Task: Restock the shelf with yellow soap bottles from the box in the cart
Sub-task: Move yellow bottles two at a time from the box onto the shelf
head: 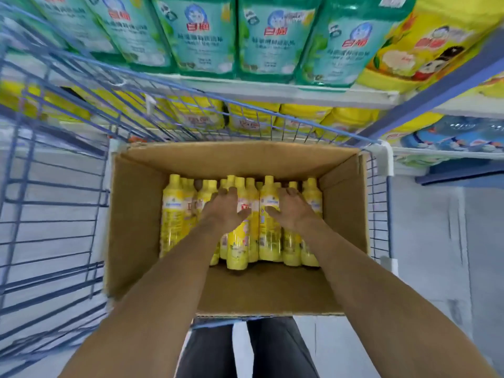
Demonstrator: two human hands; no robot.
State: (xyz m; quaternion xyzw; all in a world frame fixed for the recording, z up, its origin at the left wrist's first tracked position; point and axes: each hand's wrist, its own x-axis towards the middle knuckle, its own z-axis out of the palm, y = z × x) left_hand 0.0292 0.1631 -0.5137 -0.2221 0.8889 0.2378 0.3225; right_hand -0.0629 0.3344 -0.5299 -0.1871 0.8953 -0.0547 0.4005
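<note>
Head view catches the pick-up step: left hand (225,211) and right hand (289,211) splayed open, gripping nothing, reaching onto the yellow soap bottles (268,222) lying in the cardboard box (136,227) (cart-borne), so next they must close round bottles.

We're in a shop aisle: shelves (272,91) stacked with rows of identical green refill packs (267,36), and a blue wire cart (54,186) parked alongside.
</note>
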